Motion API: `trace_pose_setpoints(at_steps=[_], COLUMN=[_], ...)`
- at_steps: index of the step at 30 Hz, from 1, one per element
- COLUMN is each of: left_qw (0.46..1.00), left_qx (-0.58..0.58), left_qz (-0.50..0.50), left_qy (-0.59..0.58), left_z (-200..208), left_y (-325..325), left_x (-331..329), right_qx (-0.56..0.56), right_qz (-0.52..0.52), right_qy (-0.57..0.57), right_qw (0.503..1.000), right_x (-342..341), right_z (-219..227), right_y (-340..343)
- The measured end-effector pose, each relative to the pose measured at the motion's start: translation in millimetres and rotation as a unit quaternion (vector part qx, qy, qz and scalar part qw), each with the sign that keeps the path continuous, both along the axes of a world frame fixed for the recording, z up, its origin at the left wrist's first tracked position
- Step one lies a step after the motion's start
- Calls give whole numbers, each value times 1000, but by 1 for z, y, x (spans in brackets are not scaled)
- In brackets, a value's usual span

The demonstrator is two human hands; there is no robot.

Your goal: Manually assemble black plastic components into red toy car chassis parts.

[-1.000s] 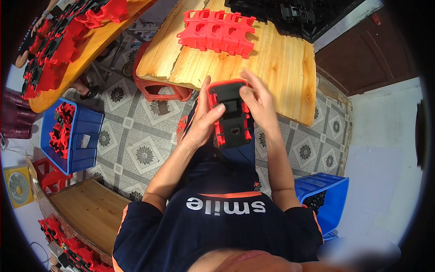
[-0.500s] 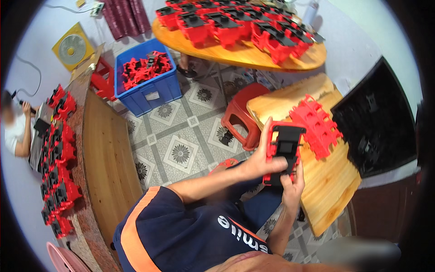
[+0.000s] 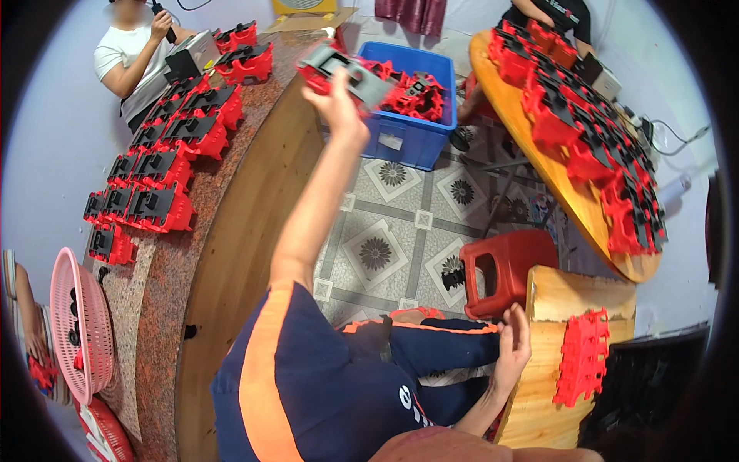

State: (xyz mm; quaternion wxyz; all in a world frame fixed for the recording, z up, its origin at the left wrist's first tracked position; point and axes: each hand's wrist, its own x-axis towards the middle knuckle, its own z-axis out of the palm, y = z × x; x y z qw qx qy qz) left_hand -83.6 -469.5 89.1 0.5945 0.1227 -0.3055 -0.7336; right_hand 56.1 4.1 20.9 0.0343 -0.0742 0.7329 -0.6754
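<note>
My left hand (image 3: 339,108) reaches far out at the end of a stretched arm, its fingers closed on a red-and-black plastic housing (image 3: 354,75). The housing is smeared by motion and is over the near left rim of the blue crate (image 3: 412,150), in front of the red parts (image 3: 419,98) inside it. My right hand (image 3: 512,350) is raised beside the left edge of the small wooden table (image 3: 546,416), fingers stretched and holding nothing. To its right, a row of red plastic frames (image 3: 583,358) lies on that table.
Red-and-black housings (image 3: 154,204) stand in rows on the granite counter (image 3: 231,185) at left; others (image 3: 589,142) cover the round-ended wooden table (image 3: 512,112). A red stool (image 3: 512,269), a pink basket (image 3: 83,331) and a black tray (image 3: 647,385) surround me. Two people sit at the far sides; another's arm (image 3: 27,308) shows far left.
My left hand has carried the housing from above the small table out to the blue crate. My right hand has let go of it. The view has swung left.
</note>
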Motion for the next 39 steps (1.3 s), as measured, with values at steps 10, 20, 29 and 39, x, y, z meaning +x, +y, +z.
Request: trace_pose_setpoints(at_steps=[10, 20, 29, 39], left_qw=[935, 922, 839, 886], left_qx=[204, 222, 260, -223], left_qz=[201, 250, 306, 357], left_qy=[-211, -193, -367, -195], left_z=[15, 8, 17, -72], left_y=[-165, -182, -197, -114], left_x=[1, 2, 14, -46], right_qx=[83, 114, 114, 125], right_qz=[-71, -63, -72, -102], right_qy=[-141, -131, -153, -154], right_qw=[984, 983, 979, 975], right_x=[10, 0, 14, 50], right_z=[-32, -40, -53, -57], right_y=[3, 9, 24, 25])
